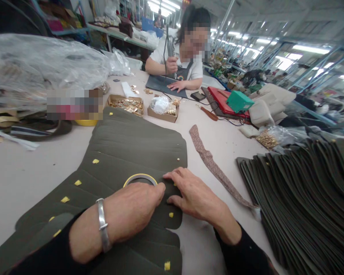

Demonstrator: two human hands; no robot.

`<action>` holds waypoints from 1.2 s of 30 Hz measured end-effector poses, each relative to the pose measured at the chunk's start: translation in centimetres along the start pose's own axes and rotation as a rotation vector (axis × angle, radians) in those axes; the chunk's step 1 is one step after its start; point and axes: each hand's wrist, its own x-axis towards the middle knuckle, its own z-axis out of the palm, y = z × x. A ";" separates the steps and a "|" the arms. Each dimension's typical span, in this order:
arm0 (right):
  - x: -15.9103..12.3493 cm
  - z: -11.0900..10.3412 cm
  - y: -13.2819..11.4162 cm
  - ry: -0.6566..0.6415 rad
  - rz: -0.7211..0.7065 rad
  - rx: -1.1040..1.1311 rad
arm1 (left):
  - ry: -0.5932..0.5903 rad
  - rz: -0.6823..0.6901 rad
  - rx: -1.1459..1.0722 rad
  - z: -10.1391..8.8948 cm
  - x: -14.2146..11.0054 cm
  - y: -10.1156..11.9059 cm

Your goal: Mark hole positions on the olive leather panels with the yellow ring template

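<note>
My left hand [136, 208] is closed on a roll of yellow tape [141, 176], held low over dark olive panels [137, 141]. These lie fanned out over one another, with small yellow tape pieces [95, 161] along their edges. Just right of the roll, my right hand [196, 193] rests at the panels' right edge. Its thumb and fingers are apart, beside a yellow tape piece [174, 184] partly covered by the fingers. A small metal fitting [178, 159] shows on the panel above that hand.
A stack of olive panels [292, 191] stands at right, near a brown patterned strip [209, 158]. Boxes of gold-coloured metal parts [127, 105] sit beyond the panels. Across the table, a co-worker [174, 63] holds a tool over a dark piece. Plastic-wrapped goods [46, 61] are at left.
</note>
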 end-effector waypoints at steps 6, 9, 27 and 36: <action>0.3 0.4 -0.1 0.028 0.024 -0.034 | -0.027 0.012 -0.085 -0.5 -0.2 0.1; 0.4 0.5 -0.1 0.040 0.024 -0.037 | -0.022 -0.039 -0.050 -0.3 -0.1 0.3; 0.8 1.2 0.3 0.132 0.038 -0.114 | -0.278 -0.047 -0.119 -1.7 -1.0 1.9; 0.4 0.0 0.8 0.070 0.100 0.195 | -0.079 0.047 -0.201 -0.9 -1.1 0.8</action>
